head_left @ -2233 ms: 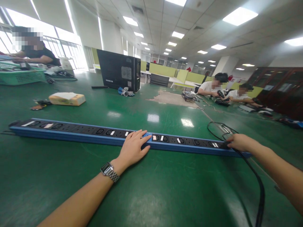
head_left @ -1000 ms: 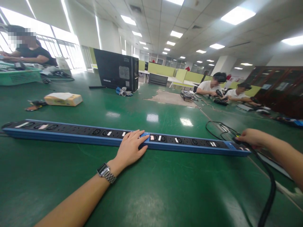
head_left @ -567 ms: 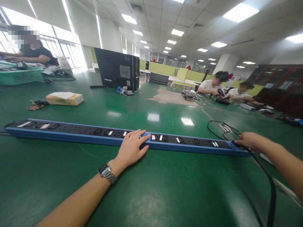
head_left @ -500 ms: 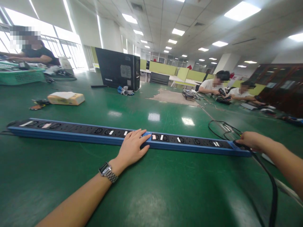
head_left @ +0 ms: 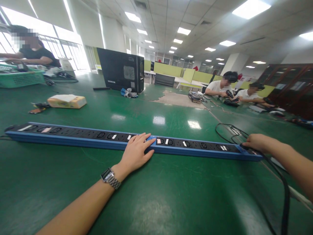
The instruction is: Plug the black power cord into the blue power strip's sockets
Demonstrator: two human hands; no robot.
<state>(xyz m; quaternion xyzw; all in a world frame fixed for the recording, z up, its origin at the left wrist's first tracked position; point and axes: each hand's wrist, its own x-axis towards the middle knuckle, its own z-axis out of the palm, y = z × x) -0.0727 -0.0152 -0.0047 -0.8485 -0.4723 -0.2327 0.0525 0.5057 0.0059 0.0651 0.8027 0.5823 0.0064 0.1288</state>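
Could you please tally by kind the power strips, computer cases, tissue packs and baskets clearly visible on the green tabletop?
Power strip: 1
Computer case: 1
Tissue pack: 1
Basket: 1
Total: 4

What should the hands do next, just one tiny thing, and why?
Maybe shift the right hand slightly aside, without letting go of the black cable. Its fingers hide part of the power strip's right end, so I can't see whether the cable is plugged in. The left hand rests on the middle.
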